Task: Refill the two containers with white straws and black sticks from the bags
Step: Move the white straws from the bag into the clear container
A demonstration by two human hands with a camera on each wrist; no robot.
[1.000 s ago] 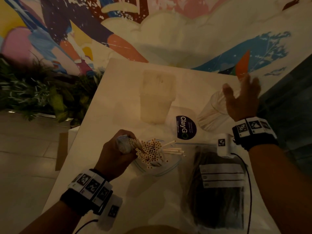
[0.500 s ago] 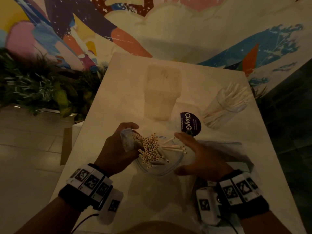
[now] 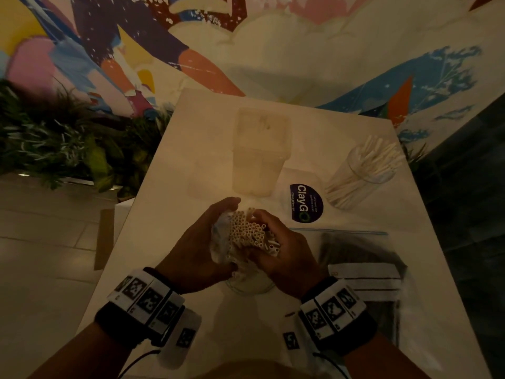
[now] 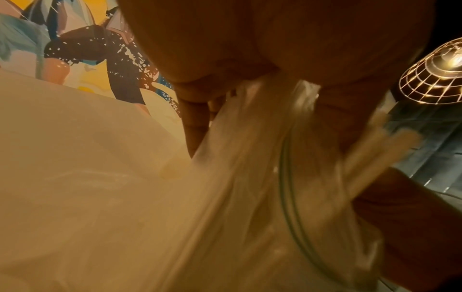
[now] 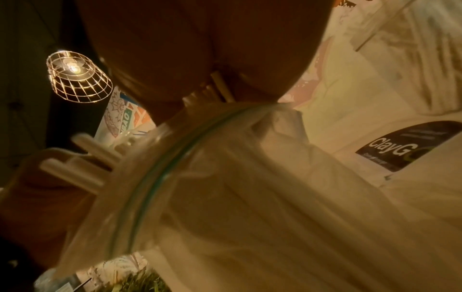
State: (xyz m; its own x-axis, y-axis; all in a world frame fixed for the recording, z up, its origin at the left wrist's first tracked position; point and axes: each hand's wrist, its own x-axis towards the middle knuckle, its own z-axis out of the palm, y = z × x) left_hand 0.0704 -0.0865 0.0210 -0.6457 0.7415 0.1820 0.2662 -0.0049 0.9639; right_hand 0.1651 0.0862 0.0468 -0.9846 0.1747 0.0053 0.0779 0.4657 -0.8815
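**Pale straws, dark sticks, bright wall**

The straws (image 3: 247,232) are cream-white, in a clear bag (image 3: 221,236) with a green zip line. The sticks (image 3: 363,255) are black, under a white lined label. The sticker (image 3: 306,203) is navy with white lettering (one green letter). The mural (image 3: 109,50) mixes pink, yellow, orange and blue.

both forearms reach forward, wrists banded, hands meeting at the straws (image 3: 250,231). the left hand (image 3: 196,251) cups the bag (image 3: 220,242) on the straws' left, fingers curled. the right hand (image 3: 284,254) wraps the bundle from the right, thumb on top.
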